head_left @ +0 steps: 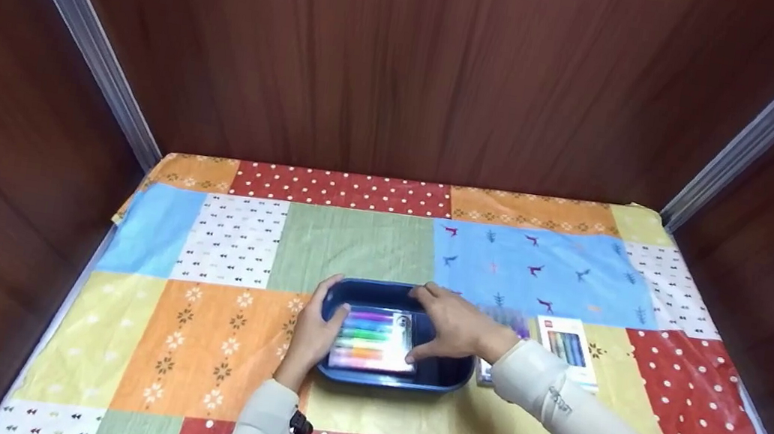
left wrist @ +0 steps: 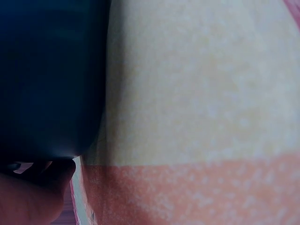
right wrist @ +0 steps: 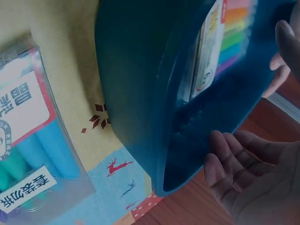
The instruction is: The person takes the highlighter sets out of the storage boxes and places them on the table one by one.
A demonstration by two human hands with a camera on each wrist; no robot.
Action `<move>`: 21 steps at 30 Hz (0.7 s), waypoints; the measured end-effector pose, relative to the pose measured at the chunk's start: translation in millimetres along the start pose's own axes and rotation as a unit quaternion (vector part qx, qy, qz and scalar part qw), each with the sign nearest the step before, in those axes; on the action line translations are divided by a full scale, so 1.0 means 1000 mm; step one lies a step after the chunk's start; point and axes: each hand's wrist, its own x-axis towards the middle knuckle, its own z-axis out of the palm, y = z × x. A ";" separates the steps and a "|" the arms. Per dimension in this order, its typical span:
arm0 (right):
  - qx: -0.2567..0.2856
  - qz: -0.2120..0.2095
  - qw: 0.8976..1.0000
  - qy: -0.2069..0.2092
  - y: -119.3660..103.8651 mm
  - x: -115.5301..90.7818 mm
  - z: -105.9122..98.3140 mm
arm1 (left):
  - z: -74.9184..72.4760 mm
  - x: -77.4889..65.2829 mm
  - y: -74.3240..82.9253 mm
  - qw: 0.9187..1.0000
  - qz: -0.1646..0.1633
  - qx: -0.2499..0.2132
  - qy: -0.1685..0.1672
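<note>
A dark blue plastic bin [head_left: 394, 383] stands on the patterned tablecloth. Inside its left part lies a clear pack of rainbow-coloured pens [head_left: 370, 339], white at its right end. My left hand [head_left: 315, 329] grips the bin's left end, thumb over the rim and fingers along the outer wall. Over the bin's right part is my right hand [head_left: 453, 325], thumb near the pack's right edge. In the right wrist view this hand [right wrist: 253, 173] has loosely spread fingers with nothing held, beside the bin's opening. The left wrist view shows mostly the bin's outer wall [left wrist: 51, 84].
Right of the bin lies another clear pack of coloured pens [right wrist: 42, 145], partly behind the right forearm in the head view. Beside it is a white pen box [head_left: 568, 348]. Brown wood-grain panels [head_left: 394, 59] enclose the table at the back and sides.
</note>
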 end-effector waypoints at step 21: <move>-0.114 0.013 0.988 -0.099 -0.011 0.021 0.010 | -0.002 -0.002 0.000 1.000 -0.005 0.004 0.002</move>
